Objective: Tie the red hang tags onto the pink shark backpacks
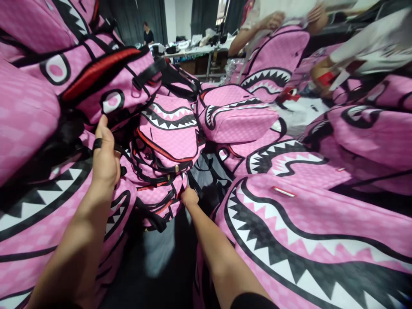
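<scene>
Pink shark-mouth backpack [167, 150] stands mid-pile; our left hand [105, 159] grips its black strap [124, 151], our right hand [189, 197] pinches its lower edge. Similar backpacks [305, 240] surround us; a cluttered table [193, 50] stands far off.

Big shark-mouth bag [309, 240] at 4 o'clock. Small pink pouch [238, 118] near centre. Co-worker's hands [273, 20] on upright bag [277, 56], 1 o'clock. Cluttered table [193, 51] and standing person [148, 33], 12 o'clock.

Right hand [189, 197] fingers buried under bag [167, 141]; left hand [105, 159] fingers hidden behind strap [106, 143]; co-worker [273, 25] cut off above.
</scene>
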A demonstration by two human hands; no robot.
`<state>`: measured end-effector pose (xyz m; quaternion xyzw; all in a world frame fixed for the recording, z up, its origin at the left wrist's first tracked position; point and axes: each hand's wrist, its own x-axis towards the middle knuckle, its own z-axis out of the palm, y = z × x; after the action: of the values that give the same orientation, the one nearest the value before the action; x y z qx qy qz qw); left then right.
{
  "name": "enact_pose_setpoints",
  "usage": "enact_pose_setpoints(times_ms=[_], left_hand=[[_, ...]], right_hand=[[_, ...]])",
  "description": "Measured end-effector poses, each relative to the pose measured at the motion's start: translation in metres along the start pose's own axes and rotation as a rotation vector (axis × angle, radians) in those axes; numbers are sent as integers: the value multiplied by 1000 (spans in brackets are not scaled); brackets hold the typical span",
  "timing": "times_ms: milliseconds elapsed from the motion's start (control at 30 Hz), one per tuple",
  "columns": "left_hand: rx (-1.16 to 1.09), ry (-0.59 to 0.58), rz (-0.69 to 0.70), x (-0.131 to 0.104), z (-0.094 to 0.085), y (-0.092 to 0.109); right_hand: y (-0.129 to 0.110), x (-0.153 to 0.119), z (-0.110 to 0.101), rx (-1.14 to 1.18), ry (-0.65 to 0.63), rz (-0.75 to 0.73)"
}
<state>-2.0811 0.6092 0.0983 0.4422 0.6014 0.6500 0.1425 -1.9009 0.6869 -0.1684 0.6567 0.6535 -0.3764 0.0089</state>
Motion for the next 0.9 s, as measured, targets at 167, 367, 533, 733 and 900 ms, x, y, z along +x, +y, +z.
enact_pose_setpoints(times_ms=[167,367,533,733,900], left_hand=[[-31,-40,-37,4,-1,-1],[27,-148,-64,11,-7,-11],[532,-361,-12,-10,-3,-13],[846,-615,106,-40,1,-16],[754,-685,117,-73,-1,-12]], right_hand=[[24,-45,0,-49,7,34],[57,-90,-7,-81,15,80],[75,-118,-5,-73,7,116],[94,-144,-5,-32,18,125],[135,-172,-14,-23,55,148]])
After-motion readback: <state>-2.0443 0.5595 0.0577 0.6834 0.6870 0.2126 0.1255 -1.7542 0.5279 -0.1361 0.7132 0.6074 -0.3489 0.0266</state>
